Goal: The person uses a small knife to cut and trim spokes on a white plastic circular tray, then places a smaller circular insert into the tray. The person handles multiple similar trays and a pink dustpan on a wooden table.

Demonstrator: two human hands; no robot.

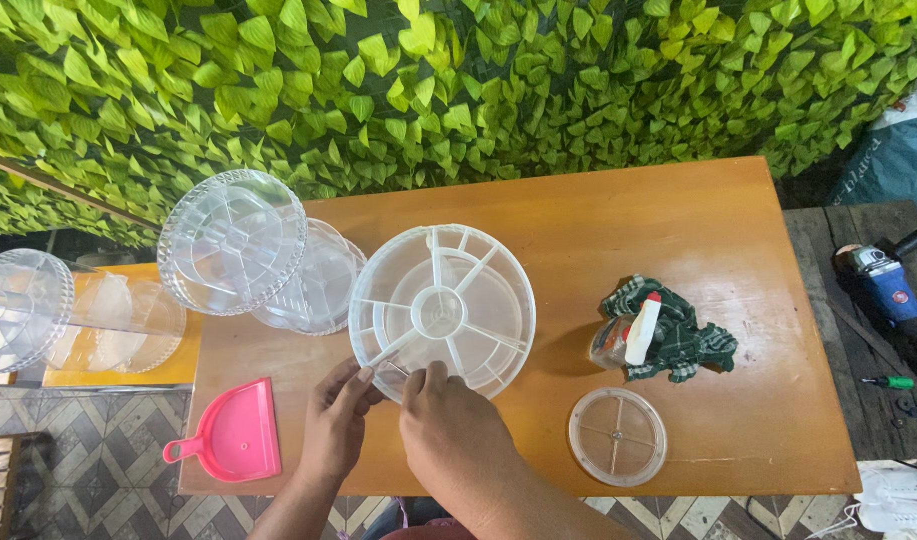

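Left hand (336, 418): low in the middle of the frame; fingers bent close together, tips touching the near rim of the tray.
Right hand (448, 432): just right of the left one; fingers curled together on the same rim, pinching a small thin metal bit. I cannot tell what it is.
Tray (441, 309): middle of the frame, on the table; round, clear, with thin walls running out from a ring like wheel spokes.
Room to move: bare wood right of the hands, as far as the lid.
Table (678, 220): orange wood; its near edge is under the wrists.
Dustpan (234, 436): pink, lower left, near the left hand.
Stack (233, 241): more clear trays, upper left, just beside the tray.
Lid (616, 437): small, clear, round, lower right.
Cloth (683, 335): green check, right, with a white and red spray bottle (642, 330) on it.
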